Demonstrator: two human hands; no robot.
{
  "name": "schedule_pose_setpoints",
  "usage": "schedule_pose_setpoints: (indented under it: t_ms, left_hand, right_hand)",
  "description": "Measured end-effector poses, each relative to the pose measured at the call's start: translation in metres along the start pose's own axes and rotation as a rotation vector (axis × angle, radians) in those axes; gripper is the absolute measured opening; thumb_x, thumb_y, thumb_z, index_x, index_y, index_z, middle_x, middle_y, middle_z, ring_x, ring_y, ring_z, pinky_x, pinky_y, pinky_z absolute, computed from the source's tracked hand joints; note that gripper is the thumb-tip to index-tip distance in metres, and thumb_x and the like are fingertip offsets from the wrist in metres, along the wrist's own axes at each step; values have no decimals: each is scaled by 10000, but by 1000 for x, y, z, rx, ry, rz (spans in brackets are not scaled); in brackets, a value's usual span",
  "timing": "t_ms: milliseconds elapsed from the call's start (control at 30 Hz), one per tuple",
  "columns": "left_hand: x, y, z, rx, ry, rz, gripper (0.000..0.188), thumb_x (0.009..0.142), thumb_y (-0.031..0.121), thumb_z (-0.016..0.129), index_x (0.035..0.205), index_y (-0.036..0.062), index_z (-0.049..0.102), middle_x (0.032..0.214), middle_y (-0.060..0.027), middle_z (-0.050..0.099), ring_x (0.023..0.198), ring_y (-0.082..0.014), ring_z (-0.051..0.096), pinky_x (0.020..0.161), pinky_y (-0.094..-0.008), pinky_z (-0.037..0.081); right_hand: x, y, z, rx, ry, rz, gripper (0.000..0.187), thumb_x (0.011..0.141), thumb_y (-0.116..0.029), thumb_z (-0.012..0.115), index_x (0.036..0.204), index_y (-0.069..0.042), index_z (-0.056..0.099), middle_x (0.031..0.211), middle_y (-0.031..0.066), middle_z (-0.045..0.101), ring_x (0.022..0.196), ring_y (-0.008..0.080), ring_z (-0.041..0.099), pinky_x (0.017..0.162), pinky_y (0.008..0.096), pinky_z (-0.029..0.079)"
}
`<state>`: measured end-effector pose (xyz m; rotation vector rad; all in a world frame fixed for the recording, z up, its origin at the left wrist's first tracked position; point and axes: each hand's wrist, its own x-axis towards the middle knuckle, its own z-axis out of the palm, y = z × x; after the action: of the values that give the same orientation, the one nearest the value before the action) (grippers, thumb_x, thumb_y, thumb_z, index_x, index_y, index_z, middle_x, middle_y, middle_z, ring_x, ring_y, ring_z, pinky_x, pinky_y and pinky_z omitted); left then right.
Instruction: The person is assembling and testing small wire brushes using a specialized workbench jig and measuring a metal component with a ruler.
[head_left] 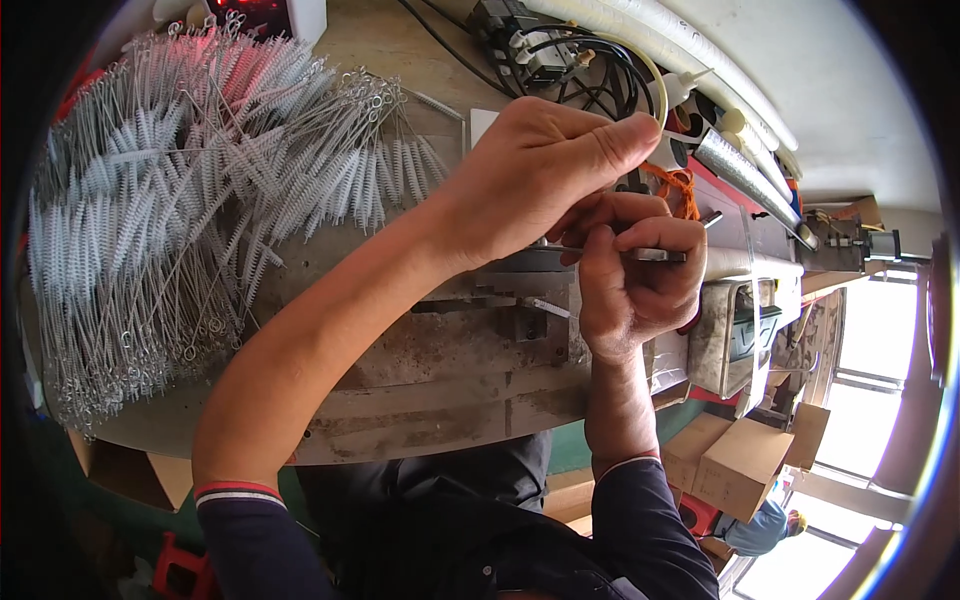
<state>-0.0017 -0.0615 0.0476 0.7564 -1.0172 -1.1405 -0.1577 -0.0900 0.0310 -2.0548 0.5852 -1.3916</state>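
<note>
Metal, flat and narrow: a small bar (pixel 655 255) is pinched in the right hand (pixel 635 280), whose fingers curl shut around it in a loose fist, thumb on top. One end of the bar pokes out past the knuckles to the right. The left hand (pixel 535 170) arches over the right, fingers bent down and closed together, thumb stretched along the top; its fingertips meet the right hand's fingers at the bar, though whether they actually grip the bar is hidden. Both hands sit just above a worn, stained metal fixture (pixel 470 350) on the workbench (pixel 420 45), with a thin pin (pixel 545 306) sticking out of the fixture just left of the right wrist.

The left forearm runs bare from the lower left up to the centre, sleeve pushed to the elbow. The right forearm rises almost straight from the bottom edge, wrist bent slightly inward.

Left of the hands, well apart, lies a large heap of white wire brushes (pixel 190 190). Behind the hands are black cables (pixel 590 75), white tubes (pixel 690 50) and an orange cord (pixel 680 188). Cardboard boxes (pixel 740 460) sit on the floor at right.
</note>
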Motion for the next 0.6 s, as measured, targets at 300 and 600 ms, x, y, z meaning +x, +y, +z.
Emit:
schedule_pose_setpoints:
  t_ms: [300, 600]
  left_hand:
    - [6, -7, 2, 39, -106, 103, 556, 1073, 427, 590, 616, 111, 565, 565, 69, 449, 513, -23, 399, 449, -249, 285]
    - [2, -6, -2, 129, -170, 122, 501, 1061, 413, 616, 723, 58, 722, 618, 54, 546, 603, -22, 491, 506, -234, 354]
  right_hand:
    - [-1, 1, -8, -111, -43, -140, 271, 825, 62, 738, 959, -28, 521, 903, 133, 716, 715, 126, 665, 589, 202, 475]
    - [-5, -6, -6, -182, -23, -113, 274, 838, 59, 729, 969, -27, 504, 899, 131, 719, 684, 100, 642, 576, 180, 462]
